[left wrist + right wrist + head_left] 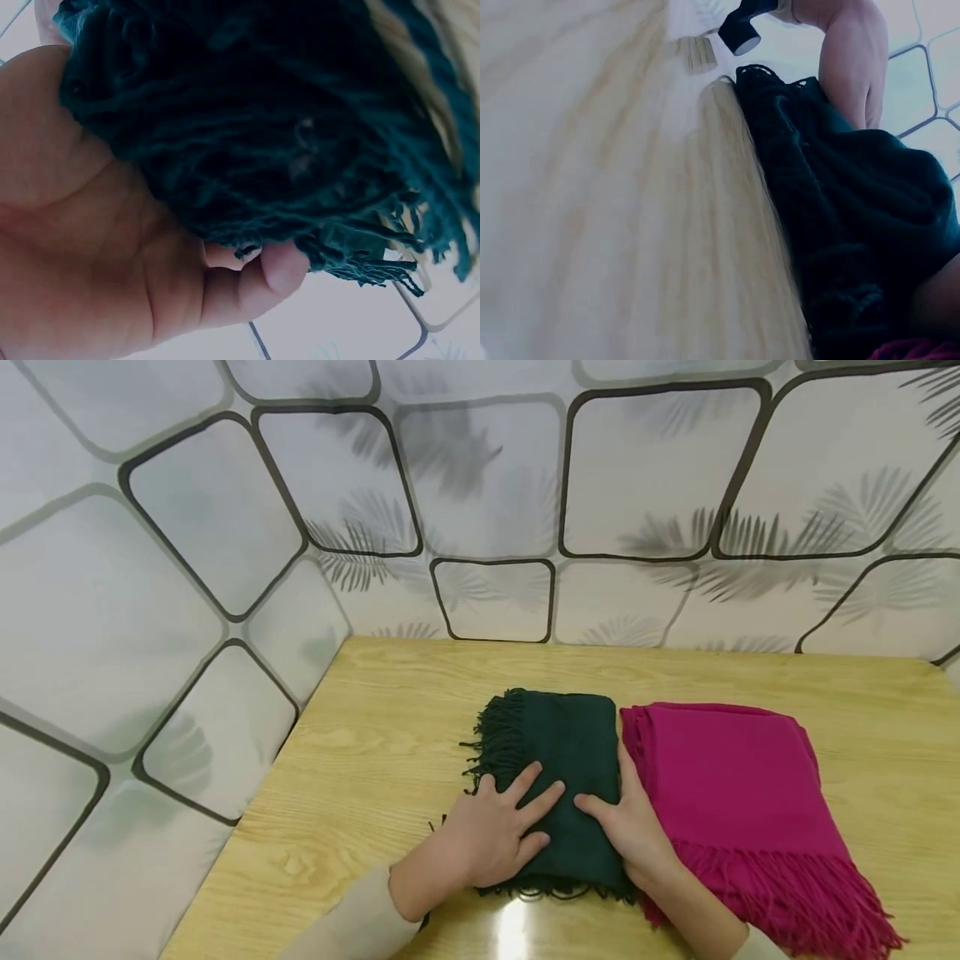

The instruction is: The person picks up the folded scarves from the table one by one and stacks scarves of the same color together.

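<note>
A dark green fringed scarf [573, 735] lies folded into a rectangle on the wooden table. My left hand [495, 831] rests on its left part, fingers spread over the cloth. In the left wrist view, green fringe [247, 165] bunches against the palm and the little finger is bent beside it. Along the scarf's right edge lies my right hand [637, 839], its thumb on top and its fingers stretched along the side. The right wrist view shows the stacked layers of the green scarf [855, 187] from the near side.
Close on the right, a folded magenta scarf [735, 768] lies with its fringe toward the near edge. The light wooden table [360, 727] meets patterned fabric walls [487, 477] at the back and left.
</note>
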A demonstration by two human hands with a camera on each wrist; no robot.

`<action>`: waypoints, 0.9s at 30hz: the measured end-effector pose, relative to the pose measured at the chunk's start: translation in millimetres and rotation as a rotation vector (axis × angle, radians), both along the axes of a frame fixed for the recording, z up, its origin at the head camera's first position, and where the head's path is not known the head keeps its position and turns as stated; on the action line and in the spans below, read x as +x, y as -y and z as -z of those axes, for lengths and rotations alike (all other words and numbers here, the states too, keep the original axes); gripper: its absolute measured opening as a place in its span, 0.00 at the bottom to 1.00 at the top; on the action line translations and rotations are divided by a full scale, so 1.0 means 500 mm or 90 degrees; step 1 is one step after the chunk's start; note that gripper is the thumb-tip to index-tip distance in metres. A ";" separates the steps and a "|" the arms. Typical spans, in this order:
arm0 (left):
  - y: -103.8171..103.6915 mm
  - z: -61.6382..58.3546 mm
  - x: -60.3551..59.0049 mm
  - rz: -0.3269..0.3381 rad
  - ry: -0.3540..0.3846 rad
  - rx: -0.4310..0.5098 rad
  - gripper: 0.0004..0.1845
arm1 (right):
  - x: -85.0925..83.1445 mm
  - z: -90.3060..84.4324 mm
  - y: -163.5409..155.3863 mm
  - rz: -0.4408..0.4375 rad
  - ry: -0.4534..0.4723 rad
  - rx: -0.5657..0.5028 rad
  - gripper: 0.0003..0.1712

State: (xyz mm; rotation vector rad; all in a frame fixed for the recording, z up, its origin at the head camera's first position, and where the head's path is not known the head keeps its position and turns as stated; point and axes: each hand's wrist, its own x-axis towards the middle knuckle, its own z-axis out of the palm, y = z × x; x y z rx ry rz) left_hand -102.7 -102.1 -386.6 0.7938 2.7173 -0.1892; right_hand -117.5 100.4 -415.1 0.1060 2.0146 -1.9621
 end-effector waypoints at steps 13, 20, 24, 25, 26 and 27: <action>0.014 0.003 0.001 -0.026 0.015 0.044 0.33 | 0.010 0.003 0.005 -0.064 -0.143 0.197 0.53; 0.018 0.006 -0.010 -0.018 0.106 0.095 0.34 | 0.009 0.016 0.000 -0.072 -0.087 0.183 0.51; 0.019 0.007 -0.024 -0.012 0.153 0.127 0.35 | 0.008 0.020 -0.001 -0.065 -0.075 0.175 0.51; 0.018 0.008 -0.029 -0.011 0.164 0.136 0.34 | 0.006 0.020 -0.002 -0.062 -0.071 0.173 0.51; 0.018 0.009 -0.034 -0.010 0.175 0.142 0.34 | 0.004 0.021 -0.004 -0.060 -0.069 0.170 0.51; 0.017 0.009 -0.038 -0.011 0.186 0.148 0.34 | 0.002 0.022 -0.006 -0.058 -0.064 0.169 0.51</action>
